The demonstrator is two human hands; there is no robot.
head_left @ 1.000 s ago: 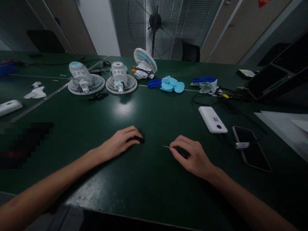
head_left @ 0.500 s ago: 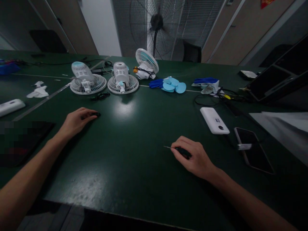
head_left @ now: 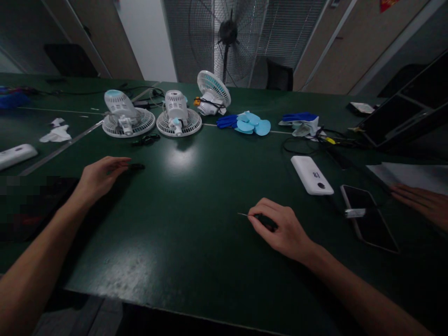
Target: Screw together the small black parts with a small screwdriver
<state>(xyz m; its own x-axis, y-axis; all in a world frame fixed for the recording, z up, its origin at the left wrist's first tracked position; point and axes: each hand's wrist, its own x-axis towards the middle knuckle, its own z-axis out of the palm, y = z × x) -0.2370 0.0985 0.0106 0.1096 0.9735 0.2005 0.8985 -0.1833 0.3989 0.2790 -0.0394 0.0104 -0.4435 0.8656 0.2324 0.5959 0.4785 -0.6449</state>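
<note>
My right hand (head_left: 284,229) rests on the green table (head_left: 196,224), fingers pinched round a small black-handled screwdriver (head_left: 261,217) whose thin metal tip points left. My left hand (head_left: 100,175) lies further left and further back, fingers loosely stretched out. A small black part (head_left: 137,166) lies on the table just at its fingertips; I cannot tell whether they touch it.
Three small white desk fans (head_left: 178,119) lie at the back, with light-blue fan blades (head_left: 254,125) and blue gloves (head_left: 299,116) beside them. A white power bank (head_left: 311,175) and a phone (head_left: 369,224) lie right. Another person's hand (head_left: 420,203) rests at the right edge.
My left hand carried the black part from the table's middle to the left rear, then set it down and drew back slightly. Another person's hand has come in at the right. My right hand stayed still.
</note>
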